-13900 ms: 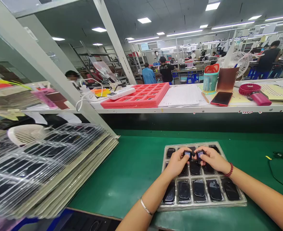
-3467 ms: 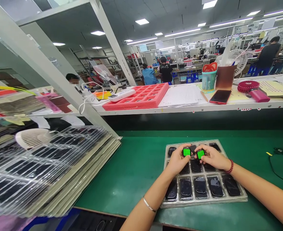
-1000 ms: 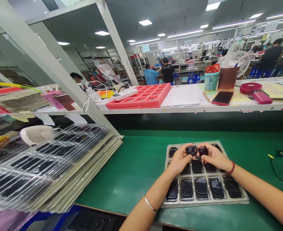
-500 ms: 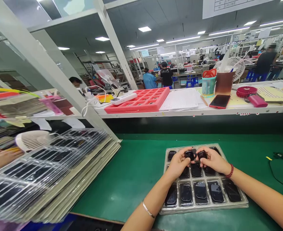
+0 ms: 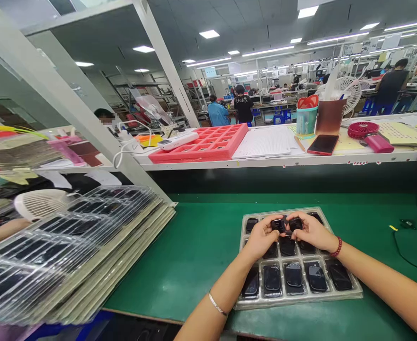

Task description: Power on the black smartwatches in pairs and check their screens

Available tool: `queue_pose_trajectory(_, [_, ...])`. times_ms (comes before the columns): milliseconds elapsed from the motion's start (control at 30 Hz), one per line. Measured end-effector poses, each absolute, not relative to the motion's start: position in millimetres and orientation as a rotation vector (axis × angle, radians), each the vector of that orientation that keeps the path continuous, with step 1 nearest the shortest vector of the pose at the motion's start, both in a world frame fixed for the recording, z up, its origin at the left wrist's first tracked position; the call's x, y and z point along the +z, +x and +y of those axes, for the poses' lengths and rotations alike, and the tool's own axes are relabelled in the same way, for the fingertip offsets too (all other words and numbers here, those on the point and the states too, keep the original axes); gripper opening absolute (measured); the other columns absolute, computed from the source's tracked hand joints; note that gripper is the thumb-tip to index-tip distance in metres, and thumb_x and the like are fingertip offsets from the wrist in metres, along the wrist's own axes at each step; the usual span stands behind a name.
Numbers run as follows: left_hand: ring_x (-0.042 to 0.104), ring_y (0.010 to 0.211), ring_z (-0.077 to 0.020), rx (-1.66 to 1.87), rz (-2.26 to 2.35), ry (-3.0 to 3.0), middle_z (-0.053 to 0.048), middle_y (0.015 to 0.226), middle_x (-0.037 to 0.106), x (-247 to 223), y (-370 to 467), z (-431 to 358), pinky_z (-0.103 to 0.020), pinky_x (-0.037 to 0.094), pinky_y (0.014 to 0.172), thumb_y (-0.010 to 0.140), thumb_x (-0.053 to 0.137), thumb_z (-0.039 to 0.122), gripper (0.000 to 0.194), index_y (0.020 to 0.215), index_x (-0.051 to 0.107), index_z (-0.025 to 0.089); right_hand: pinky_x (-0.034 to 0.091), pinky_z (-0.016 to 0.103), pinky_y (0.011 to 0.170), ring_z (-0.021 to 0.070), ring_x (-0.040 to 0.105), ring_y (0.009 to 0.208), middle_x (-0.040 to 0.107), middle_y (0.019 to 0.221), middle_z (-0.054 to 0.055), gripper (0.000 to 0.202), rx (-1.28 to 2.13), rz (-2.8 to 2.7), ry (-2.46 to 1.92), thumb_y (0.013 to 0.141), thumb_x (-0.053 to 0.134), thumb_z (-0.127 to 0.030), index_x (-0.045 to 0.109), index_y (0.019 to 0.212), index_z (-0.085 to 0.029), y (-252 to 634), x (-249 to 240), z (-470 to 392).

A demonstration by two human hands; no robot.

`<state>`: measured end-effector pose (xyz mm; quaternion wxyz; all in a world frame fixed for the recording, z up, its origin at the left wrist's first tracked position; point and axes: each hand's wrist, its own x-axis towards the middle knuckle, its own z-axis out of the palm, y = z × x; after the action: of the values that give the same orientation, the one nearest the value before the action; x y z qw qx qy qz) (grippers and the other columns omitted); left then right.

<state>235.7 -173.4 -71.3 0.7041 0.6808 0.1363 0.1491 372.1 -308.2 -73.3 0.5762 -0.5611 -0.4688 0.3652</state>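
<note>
Pinched one black device (image 5: 278, 226) between the thumb and fingers of the left hand (image 5: 263, 236) and a second black device (image 5: 295, 224) likewise in the right hand (image 5: 313, 232). Held both side by side, near each other, above the far part of a clear tray (image 5: 300, 300). Had that tray flat on the green bench (image 5: 194, 265), with dark units (image 5: 294, 274) in its pockets. Wore a bangle (image 5: 217, 304) on the left forearm, red beads (image 5: 337, 247) on the right wrist. Had a tray stack (image 5: 130, 248) off to the left.
</note>
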Motion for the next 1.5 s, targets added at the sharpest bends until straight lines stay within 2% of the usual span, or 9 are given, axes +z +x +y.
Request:
queue_pose_trajectory(200, [0.064, 0.074, -0.0154, 0.324, 0.299, 1.483, -0.01, 0.101, 0.066, -68.1, 235.1, -175.2, -0.022, 0.046, 0.059, 0.069, 0.06, 0.013, 0.042, 0.11, 0.055, 0.015, 0.051, 0.026, 0.06, 0.0127, 0.062, 0.066, 0.058, 0.09, 0.001, 0.033, 0.869, -1.093, -1.325, 0.071, 0.055, -0.011, 0.05, 0.102, -0.02, 373.1, -73.7, -307.5])
queue_pose_trajectory(367, [0.065, 0.068, -0.0159, 0.344, 0.278, 1.559, -0.011, 0.097, 0.066, -71.1, 234.4, -172.3, -0.02, 0.043, 0.051, 0.075, 0.061, 0.031, 0.034, 0.105, 0.059, 0.013, 0.049, 0.024, 0.053, 0.0117, 0.061, 0.059, 0.06, 0.085, 0.002, 0.021, 0.877, -1.088, -1.325, 0.081, 0.052, -0.027, 0.052, 0.1, -0.018, 376.6, -78.1, -307.6])
queue_pose_trajectory(467, [0.065, 0.068, -0.0166, 0.342, 0.283, 1.567, -0.011, 0.098, 0.066, -71.9, 233.8, -171.6, -0.019, 0.041, 0.049, 0.074, 0.063, 0.034, 0.037, 0.105, 0.058, 0.014, 0.049, 0.025, 0.054, 0.012, 0.062, 0.059, 0.061, 0.084, 0.002, 0.023, 0.875, -1.089, -1.317, 0.081, 0.054, -0.03, 0.052, 0.101, -0.018, 376.0, -76.9, -308.6])
queue_pose_trajectory(567, [0.065, 0.07, -0.0176, 0.334, 0.296, 1.567, -0.011, 0.094, 0.067, -71.3, 233.5, -171.9, -0.02, 0.042, 0.051, 0.072, 0.066, 0.032, 0.04, 0.106, 0.058, 0.014, 0.05, 0.026, 0.056, 0.0132, 0.063, 0.062, 0.06, 0.086, 0.002, 0.025, 0.867, -1.106, -1.328, 0.078, 0.058, -0.028, 0.053, 0.101, -0.018, 375.0, -75.3, -309.3])
queue_pose_trajectory(667, [0.065, 0.065, -0.0165, 0.318, 0.311, 1.591, -0.01, 0.087, 0.067, -69.7, 233.3, -172.7, -0.02, 0.041, 0.05, 0.074, 0.063, 0.032, 0.034, 0.102, 0.059, 0.013, 0.049, 0.026, 0.054, 0.0117, 0.061, 0.057, 0.06, 0.082, 0.002, 0.022, 0.893, -1.108, -1.338, 0.082, 0.053, -0.03, 0.053, 0.099, -0.017, 375.3, -75.6, -309.2])
queue_pose_trajectory(833, [0.063, 0.079, -0.0173, 0.318, 0.252, 1.548, -0.01, 0.104, 0.063, -69.1, 233.5, -173.8, -0.021, 0.045, 0.056, 0.071, 0.061, 0.018, 0.043, 0.114, 0.053, 0.016, 0.049, 0.026, 0.057, 0.0112, 0.059, 0.059, 0.059, 0.084, 0.001, 0.025, 0.878, -1.1, -1.326, 0.075, 0.058, -0.022, 0.052, 0.099, -0.019, 375.0, -75.7, -308.3])
queue_pose_trajectory(1133, [0.061, 0.076, -0.0156, 0.338, 0.239, 1.567, -0.012, 0.109, 0.061, -70.8, 234.0, -172.5, -0.023, 0.046, 0.057, 0.072, 0.053, 0.013, 0.043, 0.114, 0.055, 0.015, 0.048, 0.026, 0.056, 0.0105, 0.055, 0.057, 0.057, 0.079, -0.001, 0.026, 0.891, -1.118, -1.313, 0.072, 0.052, -0.012, 0.052, 0.097, -0.02, 371.7, -72.7, -309.6])
queue_pose_trajectory(1333, [0.061, 0.083, -0.016, 0.311, 0.27, 1.477, -0.007, 0.102, 0.064, -68.3, 233.6, -174.3, -0.021, 0.046, 0.061, 0.062, 0.049, 0.001, 0.055, 0.114, 0.051, 0.018, 0.047, 0.025, 0.057, 0.0107, 0.057, 0.062, 0.058, 0.085, 0.0, 0.035, 0.912, -1.094, -1.285, 0.067, 0.052, -0.007, 0.049, 0.1, -0.02, 371.9, -72.5, -309.6])
queue_pose_trajectory(1500, [0.06, 0.08, -0.0125, 0.362, 0.265, 1.364, -0.001, 0.089, 0.063, -69.2, 238.3, -171.9, -0.02, 0.045, 0.065, 0.053, 0.051, -0.003, 0.052, 0.1, 0.052, 0.018, 0.047, 0.026, 0.057, 0.0125, 0.059, 0.064, 0.059, 0.089, 0.001, 0.036, 0.894, -1.099, -1.328, 0.068, 0.054, -0.011, 0.049, 0.103, -0.02, 373.4, -75.5, -308.1])
